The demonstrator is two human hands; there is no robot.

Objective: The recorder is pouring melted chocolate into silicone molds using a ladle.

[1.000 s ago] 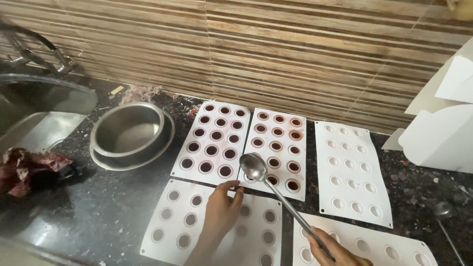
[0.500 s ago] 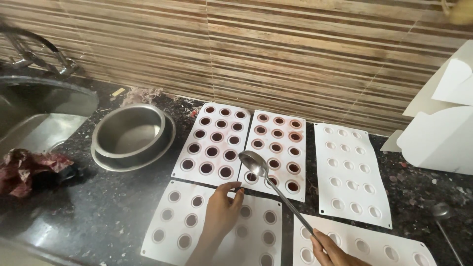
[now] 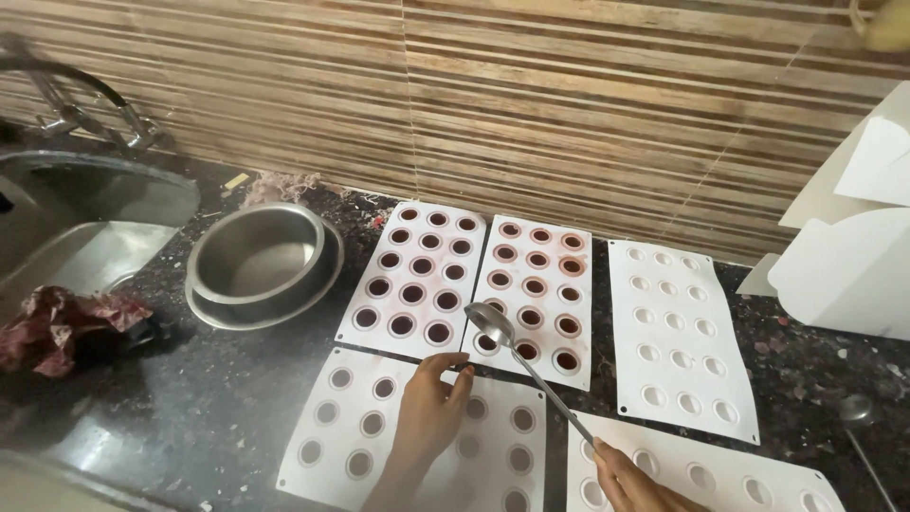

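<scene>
Five white moulds [image 3: 682, 341] surround the ladle [image 3: 531, 365], steel bowl [image 3: 261, 261] apparently empty.

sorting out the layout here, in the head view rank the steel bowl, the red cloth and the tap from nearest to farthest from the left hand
From the left hand:
1. Steel bowl, up and to its left on the dark counter.
2. Red cloth, far left, at the sink's edge.
3. Tap, top left, above the sink by the striped wall.

White cardboard boxes [image 3: 853, 256] stacked at far right by striped wall; no labels/screens.
</scene>
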